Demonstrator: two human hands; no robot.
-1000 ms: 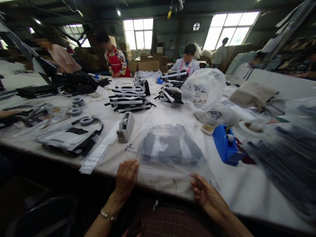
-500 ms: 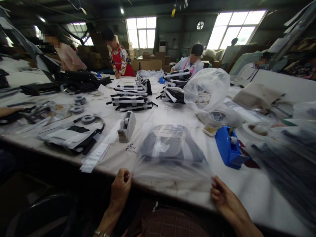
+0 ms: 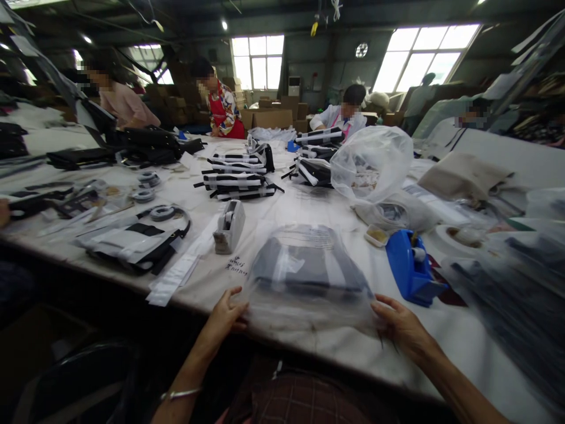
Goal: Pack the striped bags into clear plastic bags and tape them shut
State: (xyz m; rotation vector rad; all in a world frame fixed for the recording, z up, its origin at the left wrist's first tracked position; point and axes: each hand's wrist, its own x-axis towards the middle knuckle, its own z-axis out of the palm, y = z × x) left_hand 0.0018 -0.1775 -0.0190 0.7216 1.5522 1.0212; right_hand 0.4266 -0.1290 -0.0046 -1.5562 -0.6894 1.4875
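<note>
A clear plastic bag (image 3: 309,315) lies on the table in front of me with a dark bag (image 3: 304,265) inside it. White strips run down the dark bag, and print shows on the plastic. At the near left corner of the plastic, my left hand (image 3: 227,315) has its fingers apart and touches the edge. My right hand (image 3: 399,321) is at the near right corner, its fingers stretched toward the plastic. Beyond my left hand stands a grey tape dispenser (image 3: 229,227). A blue tape dispenser (image 3: 410,268) is beyond my right hand.
Stacked black bags with white wrapping (image 3: 241,176) stand farther back. Left are a wrapped bag (image 3: 132,244), tape rolls (image 3: 145,179) and white strips (image 3: 180,268). A puffed plastic bag (image 3: 373,159), a small dish (image 3: 376,234) and dark plastic-covered pieces (image 3: 507,312) are right. Several people work beyond.
Both hands have shifted slightly inward and forward along the plastic bag's near edge. Their pinched fingers have spread. The stretched plastic edge has slackened.
</note>
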